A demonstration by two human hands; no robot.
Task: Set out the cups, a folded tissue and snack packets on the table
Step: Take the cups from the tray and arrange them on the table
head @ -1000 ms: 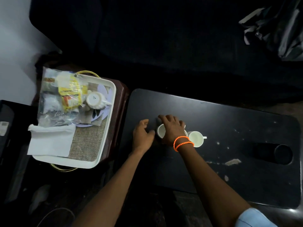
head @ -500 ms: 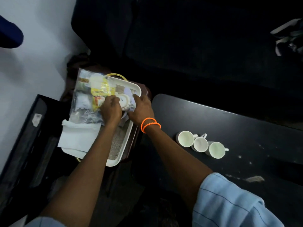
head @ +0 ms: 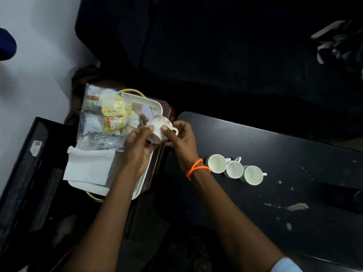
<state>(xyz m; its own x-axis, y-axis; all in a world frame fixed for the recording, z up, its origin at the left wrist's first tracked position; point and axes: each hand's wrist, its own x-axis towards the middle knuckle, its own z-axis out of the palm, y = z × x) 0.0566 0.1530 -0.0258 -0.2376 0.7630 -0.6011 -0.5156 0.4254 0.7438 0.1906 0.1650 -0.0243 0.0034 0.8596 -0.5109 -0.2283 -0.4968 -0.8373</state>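
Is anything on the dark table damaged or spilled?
Yes. The table has pale patches and specks right of the three cups, like chipped finish or residue; which one is unclear. The cups stand upright.

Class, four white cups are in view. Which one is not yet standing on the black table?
The cup held tilted over the tray's edge, gripped by the left hand and right hand. The other three cups stand upright in a row on the table.

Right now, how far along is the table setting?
Done: three cups stand upright in a row on the black table. In hand: a fourth cup, held tilted between the left hand and right hand above the tray's edge. Left: the tissue and the snack packets are on the tray.
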